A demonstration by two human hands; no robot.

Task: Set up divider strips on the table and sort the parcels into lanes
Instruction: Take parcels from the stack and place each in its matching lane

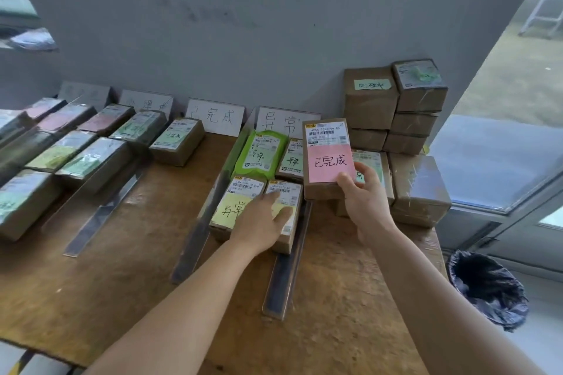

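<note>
On the wooden surface (128, 268), metal divider strips (286, 268) run from the near edge toward the grey wall, marking off lanes. White paper signs (216, 116) with handwritten characters lean against the wall at the head of each lane. The left lanes are filled with rows of brown parcels (91, 161) bearing pink and green notes. Between the two rightmost strips lie a green soft parcel (262, 151) and several small boxes with yellow notes.

The left hand (262, 219) lies flat, fingers straight, pressing on top of the near yellow-note box (286, 213) in that lane, partly hiding its label. The right hand (362, 201) grips a brown box with a pink note (329, 161) by its lower right corner, thumb on the face, holding it tilted up above the lane's right strip. This raised box blocks part of the boxes behind it.

To the right, beyond the last strip, unsorted parcels stand in a stack (396, 106) against the wall, with a larger taped box (420, 189) just beside the held one, near the surface's corner. On the floor below the right edge sits a bin lined with a black bag (487, 286).
</note>
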